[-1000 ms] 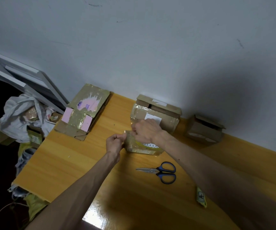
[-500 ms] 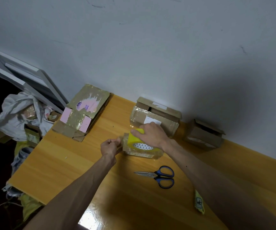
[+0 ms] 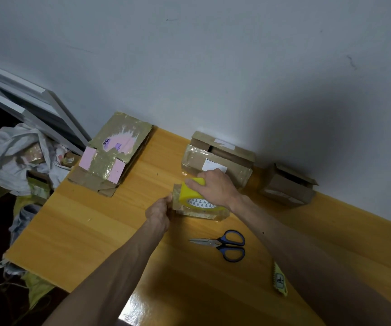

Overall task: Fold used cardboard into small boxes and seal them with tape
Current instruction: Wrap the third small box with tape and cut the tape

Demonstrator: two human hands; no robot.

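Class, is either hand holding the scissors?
No: the scissors lie free on the table; the right hand grips the tape roll.

Bare tabletop [image 3: 77, 227] spreads at the left; boxes [image 3: 218, 161] crowd the back wall [image 3: 213, 67], scissors [image 3: 222, 244] lie nearer.

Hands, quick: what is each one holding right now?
Left hand: closed, gripping the left end of the small box.
Right hand: closed round the yellow tape roll, on top of that box.
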